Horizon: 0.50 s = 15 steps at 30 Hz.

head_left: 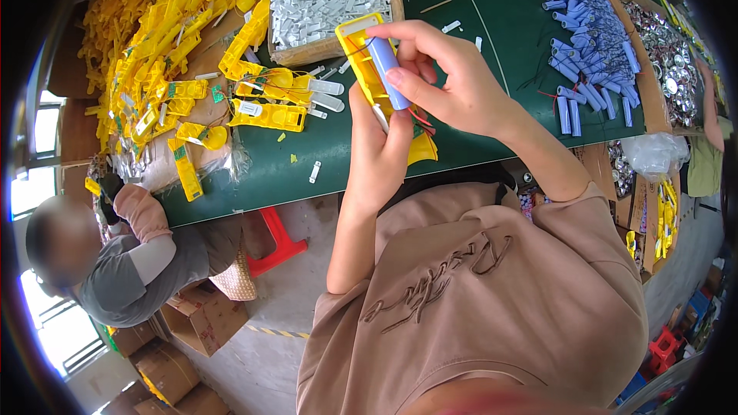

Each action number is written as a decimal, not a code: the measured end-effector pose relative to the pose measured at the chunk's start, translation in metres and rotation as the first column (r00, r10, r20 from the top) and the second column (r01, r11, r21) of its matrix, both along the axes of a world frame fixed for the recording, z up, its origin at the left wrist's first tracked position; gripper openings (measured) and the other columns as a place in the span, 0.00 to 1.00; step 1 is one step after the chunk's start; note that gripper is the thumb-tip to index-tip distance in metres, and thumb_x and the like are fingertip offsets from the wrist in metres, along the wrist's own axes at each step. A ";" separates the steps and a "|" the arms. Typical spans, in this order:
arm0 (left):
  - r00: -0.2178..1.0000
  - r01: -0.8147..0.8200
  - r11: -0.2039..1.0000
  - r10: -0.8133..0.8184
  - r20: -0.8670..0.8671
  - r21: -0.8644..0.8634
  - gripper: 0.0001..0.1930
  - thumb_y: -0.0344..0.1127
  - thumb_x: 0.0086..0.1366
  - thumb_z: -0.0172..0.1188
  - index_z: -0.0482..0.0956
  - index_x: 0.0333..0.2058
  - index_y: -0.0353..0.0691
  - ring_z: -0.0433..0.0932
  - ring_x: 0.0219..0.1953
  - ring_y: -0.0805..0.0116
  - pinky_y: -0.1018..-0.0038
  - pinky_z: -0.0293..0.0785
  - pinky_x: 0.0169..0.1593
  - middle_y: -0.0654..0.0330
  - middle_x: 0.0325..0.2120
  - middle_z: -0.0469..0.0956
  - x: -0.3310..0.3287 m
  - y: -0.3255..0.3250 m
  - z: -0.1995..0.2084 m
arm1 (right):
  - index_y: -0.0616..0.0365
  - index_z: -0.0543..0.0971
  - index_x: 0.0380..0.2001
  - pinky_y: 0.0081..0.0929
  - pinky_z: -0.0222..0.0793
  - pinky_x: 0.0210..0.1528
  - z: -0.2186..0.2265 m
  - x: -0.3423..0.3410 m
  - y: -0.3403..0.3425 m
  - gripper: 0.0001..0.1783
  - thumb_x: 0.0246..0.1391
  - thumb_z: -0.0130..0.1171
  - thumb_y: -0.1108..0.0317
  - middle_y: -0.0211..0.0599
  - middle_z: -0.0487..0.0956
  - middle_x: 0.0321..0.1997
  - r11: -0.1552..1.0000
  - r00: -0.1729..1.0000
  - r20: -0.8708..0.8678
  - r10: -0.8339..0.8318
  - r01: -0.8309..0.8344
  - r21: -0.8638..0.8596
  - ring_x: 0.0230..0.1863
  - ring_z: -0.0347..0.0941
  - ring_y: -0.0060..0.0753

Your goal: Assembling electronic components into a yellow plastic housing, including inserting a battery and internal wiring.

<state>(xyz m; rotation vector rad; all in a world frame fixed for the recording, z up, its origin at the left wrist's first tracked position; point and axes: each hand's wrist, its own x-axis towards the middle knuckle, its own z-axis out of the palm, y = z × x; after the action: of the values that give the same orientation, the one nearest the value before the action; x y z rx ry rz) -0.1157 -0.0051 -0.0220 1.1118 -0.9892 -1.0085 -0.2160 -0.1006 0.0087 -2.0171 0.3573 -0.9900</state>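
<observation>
My left hand (377, 150) is closed around a long yellow plastic housing (363, 69), held tilted above the table edge. A light-coloured panel shows at the housing's upper end. My right hand (461, 81) grips a blue cylindrical battery (388, 73) between thumb and fingers, lying lengthwise along the open side of the housing. A dark wire loops near the battery's top, and red wires (421, 119) come out near its lower end. Whether the battery is fully seated cannot be made out. Another yellow piece (423, 149) shows beneath my hands.
A box of small white parts (330, 0) stands behind my hands. Yellow housings (165, 38) are heaped at left, wired batteries (592, 54) at right, beside a box of shiny round parts (669, 69). A co-worker (146, 261) sits at left. The green table (307, 161) has scattered small pieces.
</observation>
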 end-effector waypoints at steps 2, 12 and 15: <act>1.000 -0.018 1.000 0.018 0.000 -0.002 0.18 0.22 0.57 0.38 0.51 0.48 0.31 0.67 0.37 0.73 0.76 0.68 0.40 0.55 0.37 0.64 -0.001 0.000 -0.003 | 0.58 0.68 0.47 0.11 0.55 0.18 -0.003 -0.001 -0.002 0.19 0.50 0.52 0.72 0.24 0.68 0.23 0.999 0.999 -0.025 0.021 -0.022 -0.025 0.17 0.59 0.10; 0.999 0.007 1.000 -0.007 0.047 0.010 0.18 0.23 0.58 0.38 0.52 0.47 0.32 0.70 0.34 0.72 0.76 0.72 0.36 0.54 0.38 0.65 0.003 -0.006 -0.002 | 0.58 0.67 0.49 0.15 0.60 0.25 -0.018 0.005 -0.011 0.20 0.51 0.51 0.70 0.31 0.70 0.25 0.999 0.999 -0.026 0.019 -0.020 -0.049 0.22 0.62 0.17; 0.999 0.002 1.000 -0.003 0.042 0.010 0.17 0.23 0.58 0.39 0.53 0.47 0.32 0.68 0.37 0.74 0.77 0.68 0.39 0.56 0.38 0.65 0.001 -0.007 0.009 | 0.54 0.66 0.50 0.22 0.62 0.28 -0.020 0.009 -0.010 0.21 0.51 0.50 0.68 0.34 0.69 0.27 0.969 0.992 -0.005 -0.130 0.125 -0.215 0.25 0.64 0.28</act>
<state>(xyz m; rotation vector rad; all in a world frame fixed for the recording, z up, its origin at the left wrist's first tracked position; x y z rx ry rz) -0.1150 -0.0120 -0.0135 1.1440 -1.0210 -0.9963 -0.2074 -0.1108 -0.0111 -2.2211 0.4099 -1.1300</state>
